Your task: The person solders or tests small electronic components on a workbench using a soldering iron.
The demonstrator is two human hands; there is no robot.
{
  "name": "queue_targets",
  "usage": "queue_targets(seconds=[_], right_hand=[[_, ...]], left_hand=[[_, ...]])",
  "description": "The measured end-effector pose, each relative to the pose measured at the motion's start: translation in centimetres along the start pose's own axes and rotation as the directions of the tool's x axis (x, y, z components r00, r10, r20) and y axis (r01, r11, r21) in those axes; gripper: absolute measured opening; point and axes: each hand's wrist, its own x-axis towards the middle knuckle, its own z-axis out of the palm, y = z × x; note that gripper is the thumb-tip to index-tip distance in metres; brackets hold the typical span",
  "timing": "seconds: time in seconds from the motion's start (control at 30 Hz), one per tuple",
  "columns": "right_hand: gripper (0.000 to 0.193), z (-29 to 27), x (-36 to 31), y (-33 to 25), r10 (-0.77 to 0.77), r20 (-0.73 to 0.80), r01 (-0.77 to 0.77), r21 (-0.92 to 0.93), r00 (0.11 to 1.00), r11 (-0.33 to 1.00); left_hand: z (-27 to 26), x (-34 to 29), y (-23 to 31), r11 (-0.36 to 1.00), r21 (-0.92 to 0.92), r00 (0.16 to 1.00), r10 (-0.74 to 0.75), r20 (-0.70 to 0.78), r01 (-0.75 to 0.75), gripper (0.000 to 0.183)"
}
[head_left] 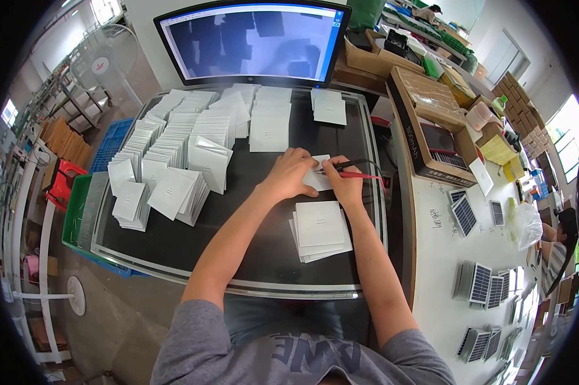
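Note:
A white square panel (321, 178) lies on the dark tabletop between my hands. My left hand (291, 174) rests along its left side, thumb and fingers spread, touching it. In my right hand (345, 185) are two test probes, a black probe (328, 169) and a red probe (357, 174). Their tips point at the middle of the panel, but I cannot tell whether they touch it. Just below my hands sits a small stack of similar white panels (320, 224).
Rows of stacked white panels (167, 144) fill the table's left side, with a smaller stack (328, 107) at the far right. A monitor (251, 42) stands behind. Right of it, a bench (437, 244) holds a cardboard box (430, 128) and small solar panels (480, 283). Another person sits beyond.

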Motion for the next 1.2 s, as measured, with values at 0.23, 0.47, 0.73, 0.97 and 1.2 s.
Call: queue_targets(seconds=[0.23, 0.47, 0.73, 0.97, 1.2], right_hand=[[0.023, -1.1, 0.8, 0.0, 0.164, -0.101, -0.115, 0.374, 0.981, 0.920], [0.031, -1.7, 0.8, 0.3, 0.195, -0.127, -0.121, 0.441, 0.973, 0.890], [0.032, -1.5, 0.5, -0.7, 0.188, -0.107, -0.130, 0.404, 0.976, 0.905], [0.030, -1.6, 0.6, 0.0, 0.185, -0.079, -0.140, 0.394, 0.980, 0.908], [0.030, -1.5, 0.7, 0.1, 0.207, -0.106, -0.134, 0.473, 0.973, 0.871]], left_hand=[[-1.7, -0.6, 0.6, 0.999, 0.021, 0.999, -0.032, 0.040, 0.031, 0.069], [-3.8, -4.4, 6.1, 1.000, 0.000, 0.891, 0.024, 0.454, -0.027, 0.076], [-0.9, -0.7, -4.9, 0.900, 0.357, 0.923, -0.111, -0.370, 0.251, 0.082], [-1.0, -0.4, 1.1, 0.926, 0.303, 0.970, -0.242, 0.021, 0.224, 0.061], [1.0, -0.5, 0.3, 0.903, 0.394, 0.940, 0.272, -0.206, -0.175, 0.038]])
